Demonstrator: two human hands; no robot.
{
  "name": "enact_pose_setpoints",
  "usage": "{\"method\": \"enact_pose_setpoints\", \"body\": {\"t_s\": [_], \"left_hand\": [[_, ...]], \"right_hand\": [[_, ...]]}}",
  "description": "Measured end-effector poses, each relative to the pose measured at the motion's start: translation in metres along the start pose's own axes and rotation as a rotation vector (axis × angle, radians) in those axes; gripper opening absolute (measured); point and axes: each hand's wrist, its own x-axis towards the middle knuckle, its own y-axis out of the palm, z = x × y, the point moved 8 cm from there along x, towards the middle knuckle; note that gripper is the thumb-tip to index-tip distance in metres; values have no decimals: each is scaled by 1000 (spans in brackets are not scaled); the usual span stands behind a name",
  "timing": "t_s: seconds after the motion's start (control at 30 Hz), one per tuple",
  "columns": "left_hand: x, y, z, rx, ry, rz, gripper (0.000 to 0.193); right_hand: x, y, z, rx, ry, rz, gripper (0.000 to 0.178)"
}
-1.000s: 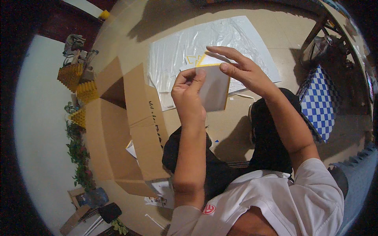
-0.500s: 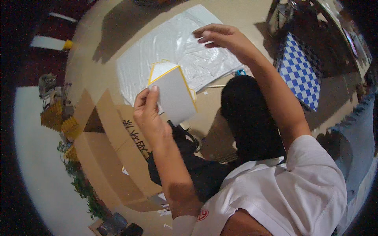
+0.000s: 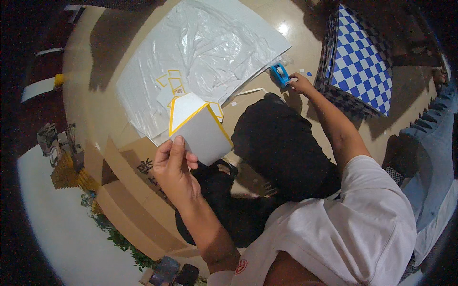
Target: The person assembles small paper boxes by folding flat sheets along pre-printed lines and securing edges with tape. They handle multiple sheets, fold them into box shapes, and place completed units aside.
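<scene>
My left hand pinches the lower left edge of a folded card piece, pale grey and white with yellow borders, held up in front of my legs. My right hand reaches out to the far right and has its fingers closed on the near end of a small blue tape dispenser, low by the floor. Behind the card lies a large white board covered in crinkled clear plastic. Flat yellow-edged pieces rest on it, partly hidden by the card.
An open cardboard box stands to my left. At the far right is a stack topped with a blue-and-white checkered sheet. A grey-blue cloth-like thing lies at the right edge, and green foliage at the lower left. Small scraps dot the floor.
My right hand has gone from above the board out to the right and closed on the tape dispenser. My left hand still holds the card, now slightly lower in view.
</scene>
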Motion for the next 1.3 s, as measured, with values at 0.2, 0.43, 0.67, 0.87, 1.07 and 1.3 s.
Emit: {"method": "enact_pose_setpoints", "body": {"t_s": [0.2,0.43,0.67,0.87,1.07,1.3], "left_hand": [[5,15,8,-12,-12,48,15],[7,28,12,-17,-38,59,15],[5,28,17,-45,-51,63,14],[11,18,27,-103,-78,22,13],[6,5,24,-143,-89,-100,14],[19,37,13,-134,-18,-13,18]], "right_hand": [[14,16,-8,246,100,51,22],[27,15,-8,-29,-16,106,25],[-9,28,-29,676,249,126,23],[-30,40,-17,889,297,123,14],[-7,65,-45,752,317,55,13],[40,80,-118,557,106,-35,7]]}}
